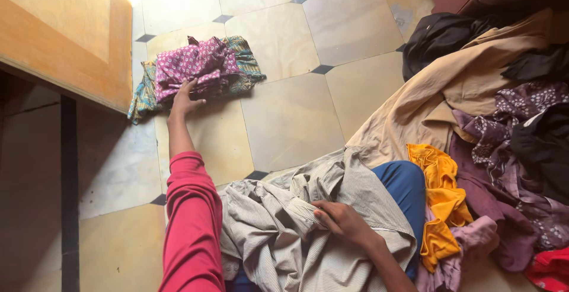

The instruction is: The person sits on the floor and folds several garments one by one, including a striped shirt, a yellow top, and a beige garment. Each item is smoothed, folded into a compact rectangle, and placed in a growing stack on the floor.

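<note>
So, status by item, all places given rel. to the folded stack:

Folded stack (195, 70): pink patterned cloth laid on top of a teal/yellow patterned one, on the tiled floor (290, 114), just beside the wooden furniture (65, 37). Judged done – two pcs folded so far, as far as can be seen.

Left hand (185, 98): arm in red sleeve is stretched out; palm is laid flat, fingers spread, on the near edge of the stack. Nothing is gripped, cloth is only pressed.

Striped shirt (296, 221): grey-white, crumpled, well apart from the stack, toward the camera, on the lap. Not yet folded.

Right hand (344, 221): rests on the striped shirt, fingers curled loosely into a fold of it; a light hold, not a tight one.

Unsorted heap (498, 150): far right of the stack – tan, purple dotted, black, yellow, mauve, red pcs, all loose. Judged left to do: most of the work.

Progress est.: early; small part done.
</note>
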